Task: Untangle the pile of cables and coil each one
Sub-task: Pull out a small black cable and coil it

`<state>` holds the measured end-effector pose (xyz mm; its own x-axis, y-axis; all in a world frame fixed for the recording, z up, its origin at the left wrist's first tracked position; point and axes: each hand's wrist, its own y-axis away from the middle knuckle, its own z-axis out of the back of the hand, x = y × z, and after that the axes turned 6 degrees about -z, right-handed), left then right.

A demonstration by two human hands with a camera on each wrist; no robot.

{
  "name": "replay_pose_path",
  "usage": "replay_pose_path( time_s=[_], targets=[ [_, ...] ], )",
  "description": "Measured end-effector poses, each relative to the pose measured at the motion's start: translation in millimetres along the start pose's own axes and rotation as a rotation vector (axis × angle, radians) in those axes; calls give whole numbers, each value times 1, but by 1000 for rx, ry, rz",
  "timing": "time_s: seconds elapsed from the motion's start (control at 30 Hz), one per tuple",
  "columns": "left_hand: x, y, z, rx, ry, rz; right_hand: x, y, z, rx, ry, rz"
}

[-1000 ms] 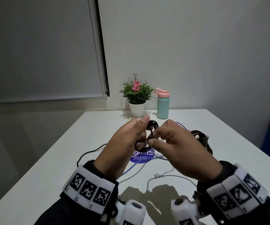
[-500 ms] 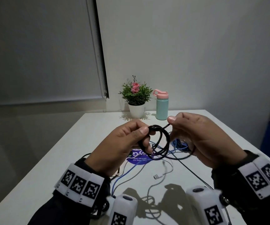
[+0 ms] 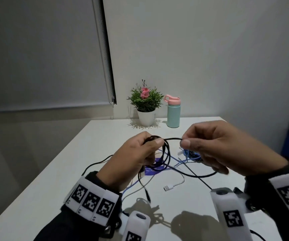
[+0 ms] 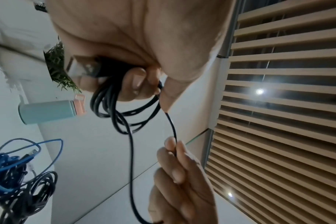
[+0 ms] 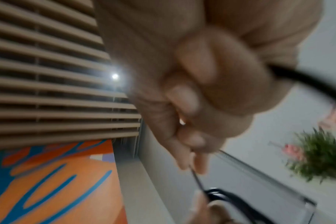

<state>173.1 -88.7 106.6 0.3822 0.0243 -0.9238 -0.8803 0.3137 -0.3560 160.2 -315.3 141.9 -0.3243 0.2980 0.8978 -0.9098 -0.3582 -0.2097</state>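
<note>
Black cable (image 3: 172,139) strung between left hand (image 3: 131,162), right hand (image 3: 223,150) pinch.

The right wrist view is smeared by motion, so the potted plant (image 5: 320,157) is only a green blur there and the black cable (image 5: 305,80) leaves the picture at the right edge. In the head view the left hand (image 3: 133,159) covers the part of the cable coil (image 3: 165,153) inside its grip, and the print on the purple label (image 3: 153,168) lying on the surface (image 3: 57,180) is too small to read. The right hand (image 3: 227,148) hides most of the blue cable bundle (image 3: 189,154).
</note>
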Motion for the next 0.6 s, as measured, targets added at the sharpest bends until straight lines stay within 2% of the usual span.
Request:
replay_pose_path(
  time_s=[0.1, 0.3, 0.37, 0.43, 0.47, 0.53, 0.6],
  targets=[
    [5, -1, 2, -52, -197, -50, 6, 7, 5, 107, -41, -70],
    [8, -2, 2, 23, -409, -101, 16, 11, 8, 36, -87, -47],
    [8, -2, 3, 20, -453, -104, 18, 11, 6, 52, -332, 29],
    [11, -3, 5, -19, -525, -120, 20, 10, 2, 100, -614, 32],
    [12, -4, 7, -36, -555, -121, 21, 10, 2, 95, -663, 19],
    [17, -6, 13, -75, -608, -97, 21, 11, 5, 19, -534, -4],
    [21, -8, 19, -109, -672, -69, 23, 16, 8, -127, -103, 3]
  ],
)
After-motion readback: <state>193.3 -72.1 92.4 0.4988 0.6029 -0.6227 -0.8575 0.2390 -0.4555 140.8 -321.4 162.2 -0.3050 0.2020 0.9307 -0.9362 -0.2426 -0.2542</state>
